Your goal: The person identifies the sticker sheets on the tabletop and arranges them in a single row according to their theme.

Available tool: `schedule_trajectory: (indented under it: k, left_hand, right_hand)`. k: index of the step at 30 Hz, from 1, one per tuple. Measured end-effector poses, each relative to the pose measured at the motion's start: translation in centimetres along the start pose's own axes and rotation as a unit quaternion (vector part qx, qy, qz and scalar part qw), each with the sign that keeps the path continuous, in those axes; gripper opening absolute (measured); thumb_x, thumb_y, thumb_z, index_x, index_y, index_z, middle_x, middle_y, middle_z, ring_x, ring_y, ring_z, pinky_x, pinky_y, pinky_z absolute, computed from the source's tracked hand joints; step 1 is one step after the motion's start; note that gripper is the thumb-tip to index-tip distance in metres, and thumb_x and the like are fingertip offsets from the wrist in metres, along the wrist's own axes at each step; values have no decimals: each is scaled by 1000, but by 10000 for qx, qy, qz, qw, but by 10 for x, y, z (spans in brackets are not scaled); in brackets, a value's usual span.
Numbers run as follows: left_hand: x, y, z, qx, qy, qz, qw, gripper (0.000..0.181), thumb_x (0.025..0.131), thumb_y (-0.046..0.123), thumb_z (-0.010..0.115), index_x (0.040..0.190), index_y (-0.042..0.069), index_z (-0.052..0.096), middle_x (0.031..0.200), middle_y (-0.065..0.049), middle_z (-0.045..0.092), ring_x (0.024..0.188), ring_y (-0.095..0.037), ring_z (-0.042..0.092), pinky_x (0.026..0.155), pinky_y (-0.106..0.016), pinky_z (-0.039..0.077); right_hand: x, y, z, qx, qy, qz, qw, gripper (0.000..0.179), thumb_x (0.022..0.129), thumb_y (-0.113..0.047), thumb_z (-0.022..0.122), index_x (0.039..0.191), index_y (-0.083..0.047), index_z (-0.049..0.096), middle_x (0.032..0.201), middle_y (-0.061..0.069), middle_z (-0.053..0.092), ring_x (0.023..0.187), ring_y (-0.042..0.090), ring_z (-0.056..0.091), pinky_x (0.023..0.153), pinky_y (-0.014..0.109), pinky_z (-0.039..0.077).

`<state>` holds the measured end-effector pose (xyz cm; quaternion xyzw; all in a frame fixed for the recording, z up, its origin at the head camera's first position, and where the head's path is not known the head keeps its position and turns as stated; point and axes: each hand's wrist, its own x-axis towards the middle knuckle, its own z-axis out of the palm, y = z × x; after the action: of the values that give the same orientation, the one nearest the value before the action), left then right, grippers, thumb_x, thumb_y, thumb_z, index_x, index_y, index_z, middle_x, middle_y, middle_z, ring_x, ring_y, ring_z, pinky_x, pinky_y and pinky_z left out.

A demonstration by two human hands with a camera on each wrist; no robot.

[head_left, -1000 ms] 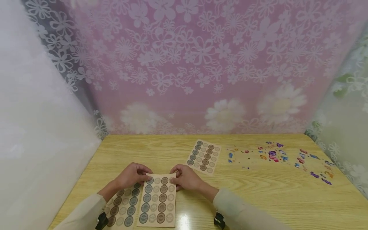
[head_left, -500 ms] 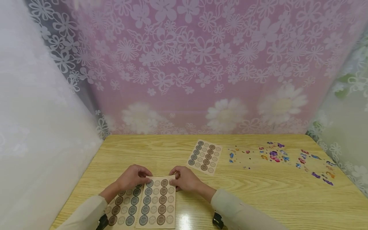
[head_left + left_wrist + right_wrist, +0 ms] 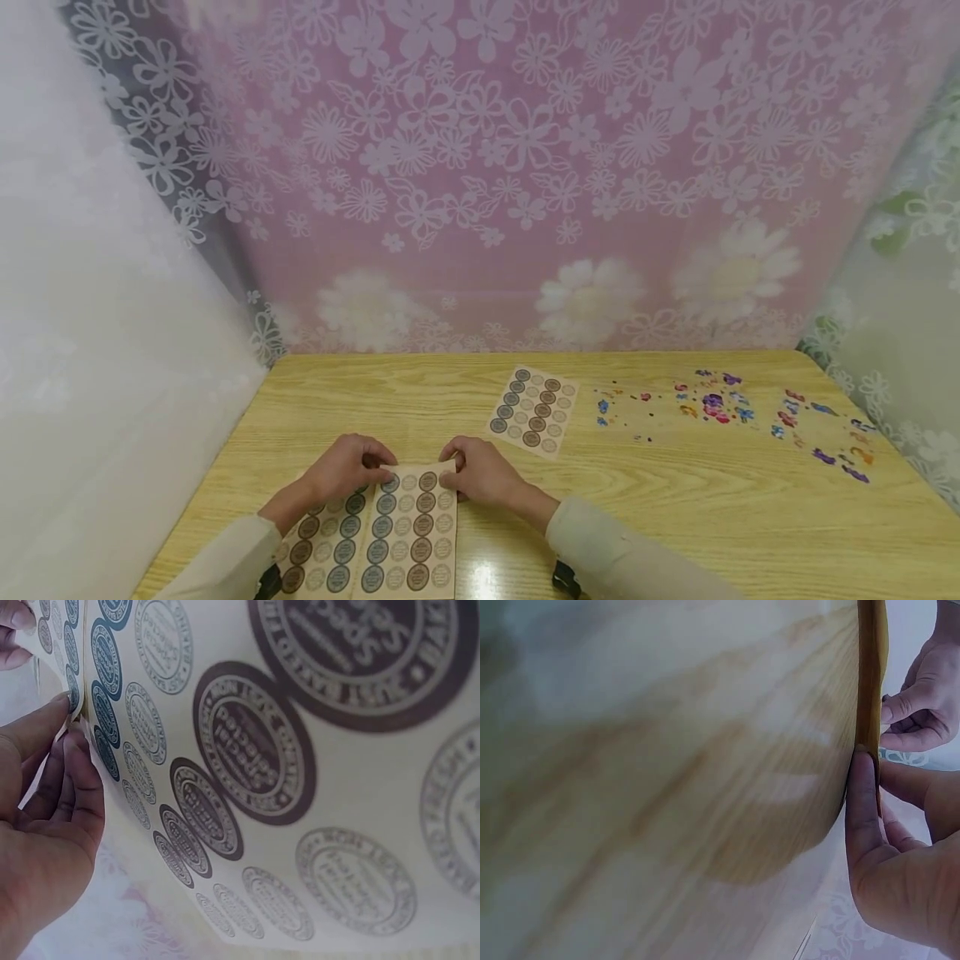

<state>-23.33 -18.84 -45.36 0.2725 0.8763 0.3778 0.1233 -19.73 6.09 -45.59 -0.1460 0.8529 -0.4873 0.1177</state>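
In the head view, a kraft-coloured sheet of round stickers [image 3: 405,533] lies near the front of the table, with grey-blue, brown and pale labels in columns. My left hand [image 3: 341,471] pinches its top left corner, thumb on the printed face. At the top right corner my right hand [image 3: 486,473] pinches the edge between thumb and fingers. A second sticker sheet [image 3: 326,546] lies alongside on the left, partly under my left forearm. It fills much of the left wrist view, its labels reading "Just Baked for Now" and "Special Selected". The right wrist view shows the held edge [image 3: 870,675] as a thick brownish band.
Farther back, another sticker sheet [image 3: 534,411] lies tilted on the wood-grain table [image 3: 675,517]. Small colourful flower and butterfly-like pieces [image 3: 712,406] are scattered at the right. A pink floral curtain [image 3: 480,167] hangs behind the table's far edge.
Both hands have drawn the held sticker sheet slightly toward the table's front, its left edge now close against the second sheet. The grips stay the same.
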Motion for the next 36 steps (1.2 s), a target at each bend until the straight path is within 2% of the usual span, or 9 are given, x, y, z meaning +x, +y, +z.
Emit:
schedule_trajectory:
  k: [8, 13, 18, 23, 29, 36]
  left_hand:
    - [0, 1, 1, 471, 146, 6, 9988, 13, 85, 16, 74, 96, 8, 74, 81, 6, 59, 68, -7, 56, 59, -25, 48]
    - [-1, 2, 3, 910, 266, 98, 9954, 13, 84, 17, 74, 96, 11, 74, 82, 7, 57, 68, -6, 53, 59, -26, 47]
    - [-2, 6, 4, 1503, 350, 254, 9877, 10, 84, 18, 75, 94, 15, 73, 84, 9, 55, 71, -6, 52, 62, -28, 46]
    - [-1, 15, 7, 1975, 421, 461, 9783, 9, 84, 15, 74, 92, 17, 71, 84, 10, 55, 74, -9, 55, 63, -29, 48]
    - [-1, 21, 12, 2465, 464, 617, 9660, 7, 85, 12, 72, 88, 18, 72, 82, 11, 55, 72, -5, 55, 62, -27, 48]
    - [-8, 25, 19, 2833, 536, 582, 9558, 9, 86, 13, 72, 86, 21, 74, 82, 11, 58, 73, -5, 56, 63, -26, 49]
  right_hand:
    - [-1, -2, 1, -881, 76, -226, 9958, 20, 87, -8, 69, 105, -3, 63, 67, -2, 50, 50, 7, 47, 48, 23, 42]
    - [-1, -2, 1, -1551, 133, -384, 9871, 20, 85, -12, 70, 103, -5, 64, 73, -4, 49, 61, 8, 46, 55, 24, 41]
    - [-2, -2, -1, -1970, 267, -415, 9792, 20, 81, -18, 74, 94, -7, 63, 81, -3, 45, 66, 10, 45, 58, 24, 40]
    - [-2, -5, -3, -2134, 378, -498, 9750, 18, 80, -18, 73, 92, -10, 61, 86, -3, 43, 66, 12, 45, 60, 25, 41]
    - [-1, -8, -2, -2630, 386, -634, 9619, 10, 82, -17, 71, 86, -10, 64, 85, -3, 45, 66, 10, 45, 61, 24, 43]
    - [-6, -13, 1, -2861, 307, -706, 9551, 8, 83, -15, 69, 83, -7, 65, 83, -2, 45, 65, 8, 45, 60, 22, 45]
